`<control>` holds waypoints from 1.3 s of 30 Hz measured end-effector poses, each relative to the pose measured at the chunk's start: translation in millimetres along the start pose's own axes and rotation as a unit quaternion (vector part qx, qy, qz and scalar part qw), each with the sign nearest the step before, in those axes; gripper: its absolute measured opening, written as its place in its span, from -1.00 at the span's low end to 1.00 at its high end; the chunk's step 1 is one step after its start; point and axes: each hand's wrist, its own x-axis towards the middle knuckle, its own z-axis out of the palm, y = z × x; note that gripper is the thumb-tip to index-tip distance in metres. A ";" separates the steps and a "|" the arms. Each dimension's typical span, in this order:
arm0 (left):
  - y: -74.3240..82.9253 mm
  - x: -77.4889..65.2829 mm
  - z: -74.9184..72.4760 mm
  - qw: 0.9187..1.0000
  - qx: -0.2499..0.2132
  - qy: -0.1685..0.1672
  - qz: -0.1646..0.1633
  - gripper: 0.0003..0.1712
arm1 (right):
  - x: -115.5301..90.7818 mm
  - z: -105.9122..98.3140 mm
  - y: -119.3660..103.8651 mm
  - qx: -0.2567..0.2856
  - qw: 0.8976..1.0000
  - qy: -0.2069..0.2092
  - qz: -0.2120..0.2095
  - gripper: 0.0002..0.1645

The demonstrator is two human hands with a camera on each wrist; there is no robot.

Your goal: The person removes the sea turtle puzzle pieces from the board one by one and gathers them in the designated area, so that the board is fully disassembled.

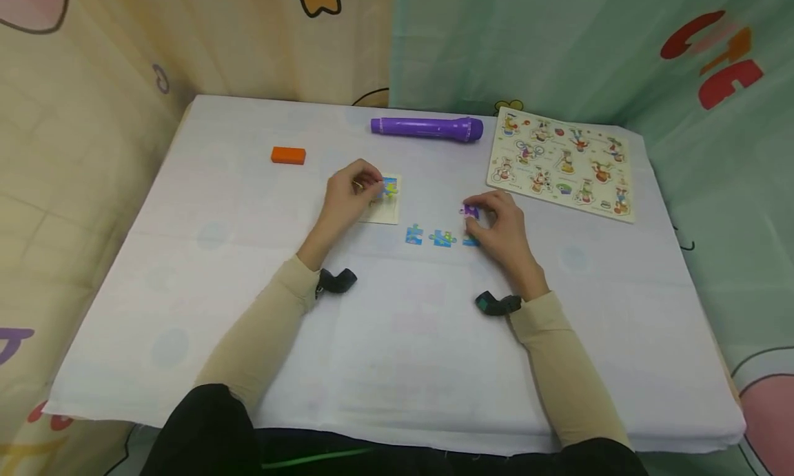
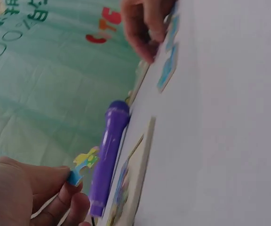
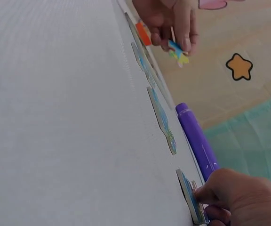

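Observation:
My left hand (image 1: 352, 192) pinches a blue-and-yellow jigsaw piece (image 2: 83, 165) between thumb and fingertips, raised over the puzzle tray (image 1: 383, 216). Some of the tray is hidden behind that hand. On the right, my right hand (image 1: 499, 226) has thumb and index finger bent around a purple jigsaw piece (image 1: 469, 211) at the tabletop. A blue piece (image 1: 470, 242) lies just below its thumb, partly covered. Between the hands, two more jigsaw pieces lie in a row: a blue one (image 1: 413, 235) and a blue-and-yellow one (image 1: 443, 238).
A purple microphone-shaped object (image 1: 424, 127) lies at the back of the white-covered table (image 1: 397, 352). An orange block (image 1: 288, 156) is at the back left. Toward the back right rests a board with cartoon figures (image 1: 563, 162). Curtains (image 1: 527, 42) hang behind.

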 end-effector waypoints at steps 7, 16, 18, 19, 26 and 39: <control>-21.7 -3.4 -29.4 0.995 0.011 0.073 -0.066 -0.90 | -3.9 -3.8 2.5 -0.043 0.999 0.024 -0.004 -0.63; -26.7 -8.1 -23.9 0.992 0.069 0.098 -0.032 -0.91 | -5.9 -5.0 4.2 -0.049 0.998 0.029 -0.002 -0.60; -26.2 -9.0 -23.7 0.991 0.073 0.112 -0.030 -0.92 | -5.5 -5.6 3.7 -0.045 0.999 0.022 0.003 -0.61; -26.3 -9.3 -23.8 0.990 0.074 0.120 -0.029 -0.92 | -5.3 -5.7 3.5 -0.043 0.999 0.019 0.006 -0.61; -29.3 -8.9 -24.3 0.984 0.080 0.158 -0.025 -0.93 | -4.0 -5.0 4.2 -0.033 0.999 0.011 0.023 -0.62; -28.3 -10.1 -21.9 0.965 0.213 0.144 -0.046 -0.64 | -3.8 -2.0 5.3 -0.005 1.000 0.018 0.009 -0.62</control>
